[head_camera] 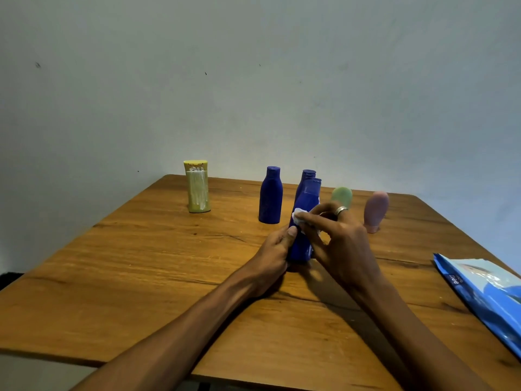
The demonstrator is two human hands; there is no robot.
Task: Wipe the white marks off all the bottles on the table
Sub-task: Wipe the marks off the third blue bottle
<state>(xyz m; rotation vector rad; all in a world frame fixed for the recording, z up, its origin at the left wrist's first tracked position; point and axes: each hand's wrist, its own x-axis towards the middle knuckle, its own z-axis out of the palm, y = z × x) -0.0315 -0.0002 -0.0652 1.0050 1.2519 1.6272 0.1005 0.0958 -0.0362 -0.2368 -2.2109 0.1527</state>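
My left hand [277,244] grips the lower part of a blue bottle [306,204] that stands tilted near the table's middle. My right hand [337,235], with a ring on one finger, pinches a small white wipe [299,216] against the bottle's side. Behind it stands a second blue bottle [308,174], mostly hidden, and to the left a third blue bottle [270,196] stands upright. A yellow bottle [197,187] streaked with white marks stands at the far left. A green bottle [342,195] and a pink bottle [375,211] stand to the right.
A blue pack of wipes [490,294] lies at the right edge of the wooden table [141,263]. A pale wall rises right behind the table's far edge. The table's near edge runs just below my forearms.
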